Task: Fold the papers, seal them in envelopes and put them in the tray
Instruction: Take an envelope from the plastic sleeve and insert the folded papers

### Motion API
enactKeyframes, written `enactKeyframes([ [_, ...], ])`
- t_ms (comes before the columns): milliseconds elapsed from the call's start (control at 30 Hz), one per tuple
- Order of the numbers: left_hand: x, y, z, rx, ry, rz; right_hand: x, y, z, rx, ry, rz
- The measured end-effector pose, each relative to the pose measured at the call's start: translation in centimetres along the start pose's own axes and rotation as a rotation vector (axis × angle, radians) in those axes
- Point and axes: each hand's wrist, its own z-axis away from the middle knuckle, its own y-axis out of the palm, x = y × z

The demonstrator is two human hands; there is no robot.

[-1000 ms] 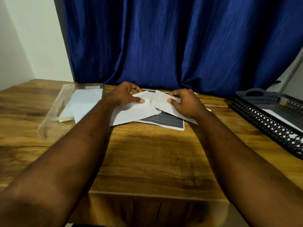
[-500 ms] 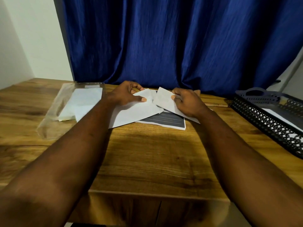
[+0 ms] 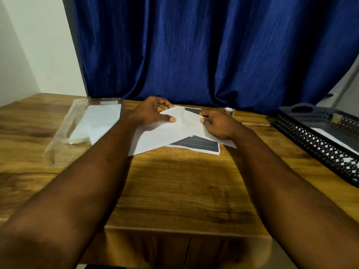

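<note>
A white envelope (image 3: 155, 136) lies at the far middle of the wooden table, and my left hand (image 3: 151, 111) grips its upper end with the thumb pressed on top. My right hand (image 3: 217, 123) holds a folded white paper (image 3: 194, 123) whose left end meets the envelope's mouth. Under both lies a dark printed sheet (image 3: 196, 144) with pale lines. The black mesh tray (image 3: 318, 144) stands at the right edge with a white envelope (image 3: 330, 140) inside.
A clear plastic sleeve (image 3: 64, 133) with white envelopes (image 3: 99, 121) lies at the left. A small round white object (image 3: 229, 110) and a thin wooden stick (image 3: 256, 124) lie behind my right hand. A blue curtain (image 3: 194, 51) hangs behind the table.
My right hand has slid the folded paper leftward, so it now overlaps the envelope's opening. My left hand keeps its hold on the envelope.
</note>
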Motion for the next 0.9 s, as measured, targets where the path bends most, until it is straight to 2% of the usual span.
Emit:
enactKeyframes([
  [300,0.6,0.3,-0.4,-0.061,-0.035,0.016,1.3,-0.4,0.2,-0.081,0.0,-0.079],
  [500,0.7,0.3,-0.6,-0.112,-0.041,0.035,2.1,-0.7,0.1,-0.134,-0.041,-0.024],
  [800,0.0,0.4,-0.1,-0.019,-0.007,0.041,1.0,0.7,0.1,-0.062,0.102,-0.169],
  [900,-0.4,0.5,-0.1,0.018,0.007,0.039,1.2,0.6,-0.1,-0.044,0.068,-0.114],
])
